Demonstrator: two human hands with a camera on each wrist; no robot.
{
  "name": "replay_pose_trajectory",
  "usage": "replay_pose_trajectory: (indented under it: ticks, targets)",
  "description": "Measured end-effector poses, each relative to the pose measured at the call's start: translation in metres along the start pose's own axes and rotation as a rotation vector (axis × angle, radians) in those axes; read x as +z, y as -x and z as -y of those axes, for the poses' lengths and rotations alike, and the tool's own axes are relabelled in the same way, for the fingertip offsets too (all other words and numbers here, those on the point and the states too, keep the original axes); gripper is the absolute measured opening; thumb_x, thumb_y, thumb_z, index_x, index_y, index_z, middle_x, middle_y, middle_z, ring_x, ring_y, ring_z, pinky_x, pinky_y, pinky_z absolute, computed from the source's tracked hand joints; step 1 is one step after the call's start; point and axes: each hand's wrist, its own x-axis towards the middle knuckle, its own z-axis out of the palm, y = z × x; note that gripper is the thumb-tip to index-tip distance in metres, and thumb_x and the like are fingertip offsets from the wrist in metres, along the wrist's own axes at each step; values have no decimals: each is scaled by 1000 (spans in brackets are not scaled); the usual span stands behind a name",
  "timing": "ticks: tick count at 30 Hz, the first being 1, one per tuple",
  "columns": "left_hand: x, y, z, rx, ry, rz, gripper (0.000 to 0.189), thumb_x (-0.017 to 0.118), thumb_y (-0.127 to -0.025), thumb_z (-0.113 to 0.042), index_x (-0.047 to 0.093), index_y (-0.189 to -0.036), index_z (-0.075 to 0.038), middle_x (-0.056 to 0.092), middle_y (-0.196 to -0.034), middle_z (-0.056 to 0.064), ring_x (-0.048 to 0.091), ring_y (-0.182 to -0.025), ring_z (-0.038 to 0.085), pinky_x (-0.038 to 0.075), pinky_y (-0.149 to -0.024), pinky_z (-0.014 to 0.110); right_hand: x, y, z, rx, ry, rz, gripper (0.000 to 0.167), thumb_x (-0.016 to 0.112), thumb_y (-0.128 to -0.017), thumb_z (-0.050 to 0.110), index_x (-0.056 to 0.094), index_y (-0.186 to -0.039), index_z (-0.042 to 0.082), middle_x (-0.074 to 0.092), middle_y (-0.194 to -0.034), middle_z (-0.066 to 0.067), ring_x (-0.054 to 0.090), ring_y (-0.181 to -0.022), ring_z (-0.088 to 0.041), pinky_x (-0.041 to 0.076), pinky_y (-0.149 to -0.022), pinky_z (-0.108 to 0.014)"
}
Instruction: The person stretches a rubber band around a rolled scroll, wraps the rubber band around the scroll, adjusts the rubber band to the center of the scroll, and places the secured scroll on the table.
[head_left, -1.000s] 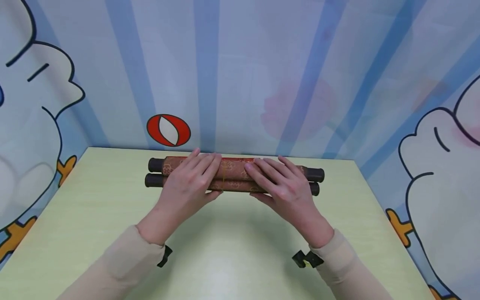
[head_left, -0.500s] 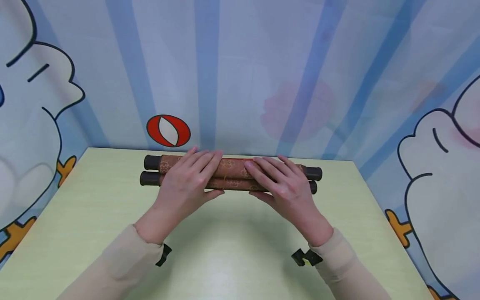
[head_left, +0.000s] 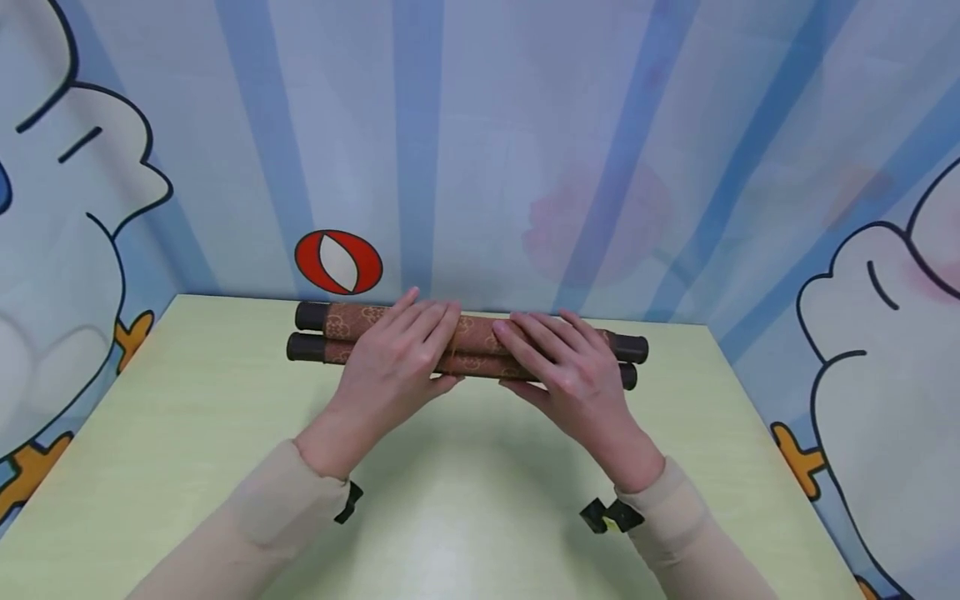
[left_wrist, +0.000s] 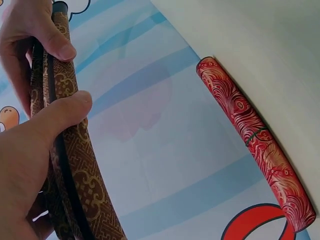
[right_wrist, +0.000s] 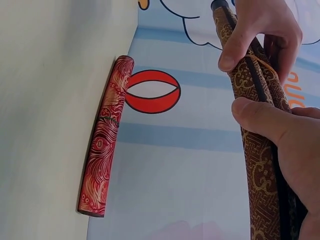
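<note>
Two brown brocade scrolls point(head_left: 480, 335) with black end knobs lie side by side, and both hands hold them close to the far edge of the table. My left hand point(head_left: 392, 360) grips left of their middle, fingers over the top and thumb along the near side. On the right part, my right hand point(head_left: 576, 368) grips the same way. A thin orange band point(right_wrist: 262, 62) loops round the pair between the hands. Both wrist views show a red swirl-patterned roll point(left_wrist: 250, 135) with a dark green tie, lying on the table apart from the brown pair; the head view hides it.
The pale table point(head_left: 450, 517) ends at a blue striped backdrop point(head_left: 495, 167) just behind the scrolls. Cartoon-printed side panels point(head_left: 60, 275) flank the table. A black wrist mount point(head_left: 611, 515) sits at the right cuff, and another is at the left.
My left hand has slid a little to the right along the scrolls, and their left ends have risen slightly. The red strip visible behind them earlier is now covered. My right hand has barely moved.
</note>
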Motion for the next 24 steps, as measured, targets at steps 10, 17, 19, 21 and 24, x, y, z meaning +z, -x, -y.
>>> replay_pose_trajectory:
  ticks: [10,17,19,21,24]
  targets:
    - [-2,2,-2,10,3,5,91,100,-71,-51,68,-138,0,74,-128,15,71,-120,29,43,-122,45,1,0,-1,-14,-29,12,84,101,-74,34,65,-148,15,70,-140,-12,68,-125,-33,52,-111,-55]
    - [-7,5,4,-14,72,32,89,103,-69,-41,68,-139,0,73,-131,16,70,-122,31,43,-122,46,-1,1,-3,-15,-49,5,84,101,-74,33,66,-148,15,71,-139,-12,68,-125,-34,52,-110,-57]
    - [-5,4,2,-8,79,22,86,103,-69,-39,68,-137,1,73,-129,16,70,-120,32,44,-121,46,-1,0,-2,-16,-45,11,82,100,-76,34,65,-148,15,71,-139,-12,68,-126,-33,52,-111,-56]
    - [-3,3,0,-1,84,12,85,103,-69,-38,68,-135,1,74,-127,15,71,-119,31,44,-121,45,0,0,0,-19,-39,14,81,99,-77,35,65,-148,15,71,-139,-12,68,-126,-32,52,-112,-55]
    - [-1,0,-3,14,93,8,84,103,-69,-39,69,-134,1,74,-127,14,71,-118,30,45,-120,46,1,-1,2,-26,-37,20,78,97,-80,36,66,-148,15,71,-140,-11,67,-127,-32,51,-113,-54]
